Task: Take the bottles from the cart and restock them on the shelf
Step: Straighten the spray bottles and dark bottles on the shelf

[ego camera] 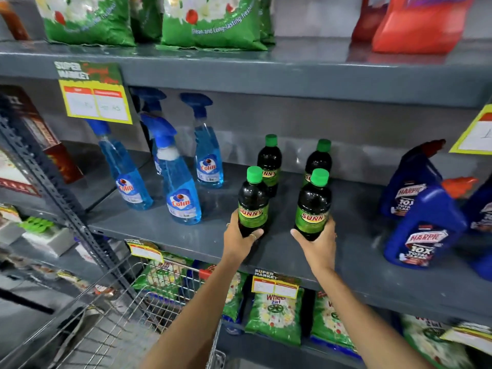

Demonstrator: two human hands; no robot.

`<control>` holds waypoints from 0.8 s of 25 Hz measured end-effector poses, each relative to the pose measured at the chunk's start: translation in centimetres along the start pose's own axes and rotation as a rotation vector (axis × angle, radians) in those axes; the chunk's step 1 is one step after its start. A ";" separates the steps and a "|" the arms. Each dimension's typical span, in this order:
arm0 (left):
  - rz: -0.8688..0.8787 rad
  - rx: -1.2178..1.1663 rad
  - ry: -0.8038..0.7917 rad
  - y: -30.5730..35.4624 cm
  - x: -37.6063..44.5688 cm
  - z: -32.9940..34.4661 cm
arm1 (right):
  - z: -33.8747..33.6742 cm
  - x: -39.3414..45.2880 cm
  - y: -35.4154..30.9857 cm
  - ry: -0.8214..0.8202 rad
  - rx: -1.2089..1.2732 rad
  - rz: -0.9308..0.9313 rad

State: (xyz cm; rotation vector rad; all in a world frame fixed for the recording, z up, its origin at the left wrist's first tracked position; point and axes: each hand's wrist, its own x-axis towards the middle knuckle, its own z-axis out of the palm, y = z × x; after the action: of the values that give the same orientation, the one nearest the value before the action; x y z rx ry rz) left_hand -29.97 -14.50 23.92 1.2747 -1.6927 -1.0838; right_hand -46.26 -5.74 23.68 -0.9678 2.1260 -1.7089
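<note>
My left hand (238,239) grips the base of a dark bottle with a green cap and a green Sunny label (253,201). My right hand (319,243) holds a second such bottle (313,206) the same way. Both bottles are upright at the front of the grey middle shelf (186,235), about touching its surface. Behind them stand two more of the same bottles, one on the left (270,162) and one on the right (319,161). The wire cart (125,310) is at the lower left, below my left arm; its inside is not clearly visible.
Several blue Colin spray bottles (183,193) stand left of the dark bottles. Blue Harpic bottles (423,227) crowd the right end of the shelf. Green detergent bags fill the shelf above (213,22) and the shelf below (277,318). A slotted steel upright (53,187) runs at the left.
</note>
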 end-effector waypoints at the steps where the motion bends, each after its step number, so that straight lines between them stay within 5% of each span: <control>1: 0.011 -0.001 0.003 0.0 0.0 0.1 | 0.1 0.0 0.1 -0.017 -0.003 -0.011; 14: 0.023 -0.046 -0.033 0.1 0.9 1.1 | -0.1 -0.3 0.0 -0.003 -0.006 -0.022; 20: 0.283 0.040 0.343 1.6 -2.0 2.2 | -2.0 -1.6 0.4 0.142 -0.052 -0.068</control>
State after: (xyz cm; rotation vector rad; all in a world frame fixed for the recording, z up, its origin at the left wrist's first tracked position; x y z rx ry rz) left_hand -32.08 -11.87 24.43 1.1286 -1.5765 -0.6287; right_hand -46.32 -3.20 23.56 -0.9703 2.2612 -1.8136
